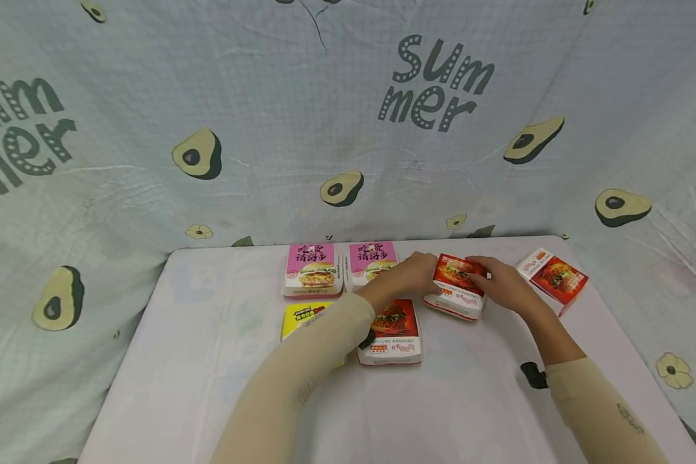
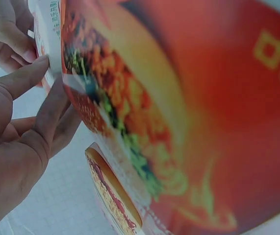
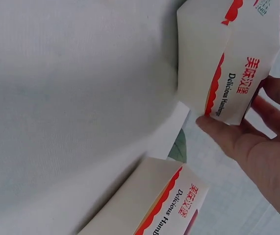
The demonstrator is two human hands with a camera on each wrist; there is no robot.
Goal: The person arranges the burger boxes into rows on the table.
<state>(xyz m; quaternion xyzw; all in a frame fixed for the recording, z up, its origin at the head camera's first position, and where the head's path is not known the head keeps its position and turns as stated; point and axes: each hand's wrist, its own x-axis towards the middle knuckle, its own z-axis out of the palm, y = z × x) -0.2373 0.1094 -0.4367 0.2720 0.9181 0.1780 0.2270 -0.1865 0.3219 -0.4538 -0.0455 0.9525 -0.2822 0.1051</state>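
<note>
Both hands hold a red and white burger box [image 1: 455, 288], one at each side. My left hand [image 1: 420, 272] touches its left side; in the left wrist view, fingers of the left hand [image 2: 19, 132] bend against the box's corner [image 2: 55, 36]. At the opposite side, my right hand [image 1: 503, 283] grips the box, with the thumb along an edge in the right wrist view, where the box [image 3: 228, 63] shows its white printed side. Beneath the left forearm lies another red burger box [image 1: 391, 328], partly covered by the sleeve.
Two pink-topped burger boxes [image 1: 312, 269] stand side by side at the back. A yellow box [image 1: 298, 316] sits before them, mostly behind the left sleeve. Near the right table edge a red burger box [image 1: 553, 278] lies turned at an angle. Patterned cloth [image 1: 255, 129] hangs behind the white table [image 1: 180, 361].
</note>
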